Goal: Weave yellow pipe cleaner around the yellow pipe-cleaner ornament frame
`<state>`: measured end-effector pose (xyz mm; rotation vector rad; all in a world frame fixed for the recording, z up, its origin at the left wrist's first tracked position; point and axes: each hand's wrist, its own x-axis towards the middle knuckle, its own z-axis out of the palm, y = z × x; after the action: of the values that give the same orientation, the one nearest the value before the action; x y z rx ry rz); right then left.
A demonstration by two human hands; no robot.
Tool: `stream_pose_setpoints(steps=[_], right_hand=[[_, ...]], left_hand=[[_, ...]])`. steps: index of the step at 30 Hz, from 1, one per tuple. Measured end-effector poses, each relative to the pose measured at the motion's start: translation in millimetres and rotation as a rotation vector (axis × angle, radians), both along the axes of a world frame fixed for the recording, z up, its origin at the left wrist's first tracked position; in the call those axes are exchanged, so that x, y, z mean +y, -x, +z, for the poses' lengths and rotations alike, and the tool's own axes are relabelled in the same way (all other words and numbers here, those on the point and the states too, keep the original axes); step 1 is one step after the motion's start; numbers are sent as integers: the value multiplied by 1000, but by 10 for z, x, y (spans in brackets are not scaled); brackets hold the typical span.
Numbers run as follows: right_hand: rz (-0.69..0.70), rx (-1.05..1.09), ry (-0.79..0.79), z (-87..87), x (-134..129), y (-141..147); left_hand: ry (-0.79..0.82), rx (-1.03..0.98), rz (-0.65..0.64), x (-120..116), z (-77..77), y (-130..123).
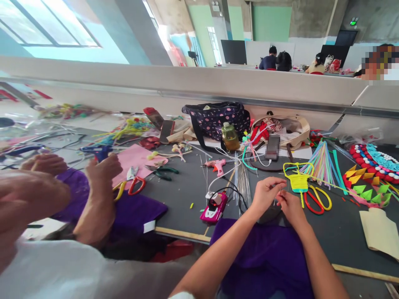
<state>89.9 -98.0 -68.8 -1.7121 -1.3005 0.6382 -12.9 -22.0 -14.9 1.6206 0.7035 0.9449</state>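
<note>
My left hand [268, 194] and my right hand [291, 207] meet above the front of the grey table, over a purple cloth [264, 257]. The fingertips of both are pinched close together. Something thin may be between them, but it is too small to make out. Just beyond my right hand lies a yellow shape of fuzzy craft stems [298, 182], with a looped top. Scissors [314, 203] with one red and one yellow handle lie beside it. Thin wires [243, 182] are spread out to the left of my hands.
A pink glue gun [219, 167] and a magenta car-shaped socket [215, 207] with cords lie left of centre. Pastel stems [326, 164] fan out at right. A bottle [230, 137] stands before a dark bag [215, 118]. At left, a co-worker's hand [104, 168] holds a blue glue gun [100, 152].
</note>
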Motion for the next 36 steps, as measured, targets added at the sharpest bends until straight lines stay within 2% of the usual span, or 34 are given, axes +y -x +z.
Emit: stream_pose_setpoints(steps=[3,6,9,11,15,18,20,22,25,29,33,36], right_hand=[[-37,34,-9,46,-30,25],[-57,53,-67,203,-147,91],[37,97,3,317,-318,185],[25,126,36,280,-413,230],[-71,116,35,2,-482,224],[-55,92,82,-187,-468,178],[-40,108,117,-250,-463,156],[-41,123,125,-264,-468,145],[-53,136,95,-216,-486,151],[-54,245,96,-57,-539,190],[62,415,174,135,-674,239],[116,530,243,205,-806,276]], left_hand=[[92,-32,-1,11,83,27],[174,-136,44,85,229,106],[244,-211,24,197,344,209],[291,-237,-3,242,355,260],[326,-211,-49,172,230,250],[267,-120,-100,51,84,167],[231,-64,-125,-4,-6,115],[261,-64,-131,-21,-69,84],[326,-113,-136,14,-80,68],[398,-205,-133,140,27,62],[498,-309,-110,349,118,66],[613,-360,-123,521,124,86]])
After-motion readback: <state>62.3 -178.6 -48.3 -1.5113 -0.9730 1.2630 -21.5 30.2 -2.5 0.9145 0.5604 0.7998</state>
